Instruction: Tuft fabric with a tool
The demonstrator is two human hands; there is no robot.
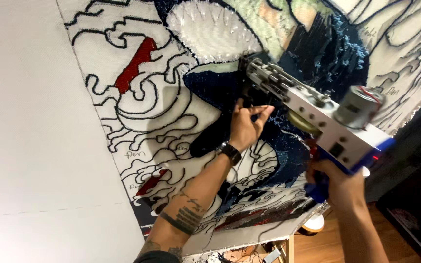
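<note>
Right hand: nearest to me, my right hand (339,187) is closed tight round the blue handle of the tufting gun (313,109), low on the right side of the view.
Tufting gun: I see it running from my right fist up and left toward the cloth; white and blue body, a round grey motor (359,106) on top, a metal front end whose tip sits against the dark blue area of the cloth.
Left hand: my left hand (247,124) is up at the front of the gun, fingers curled in just beside the metal front end; whether they grip the gun's front handle or only rest there I cannot tell. A dark wristwatch (229,152) sits on that wrist, and the forearm shows tattoos.
Cloth: the stretched tufting cloth (171,112) fills the middle, drawn with black swirling outlines; parts are filled with dark blue yarn, a white toothed shape (210,31) near the top, and red patches (135,65).
Wall: a plain white wall (25,122) lies to the left of the cloth.
Floor: a strip of wooden floor (391,229) shows at the lower right, far below.
</note>
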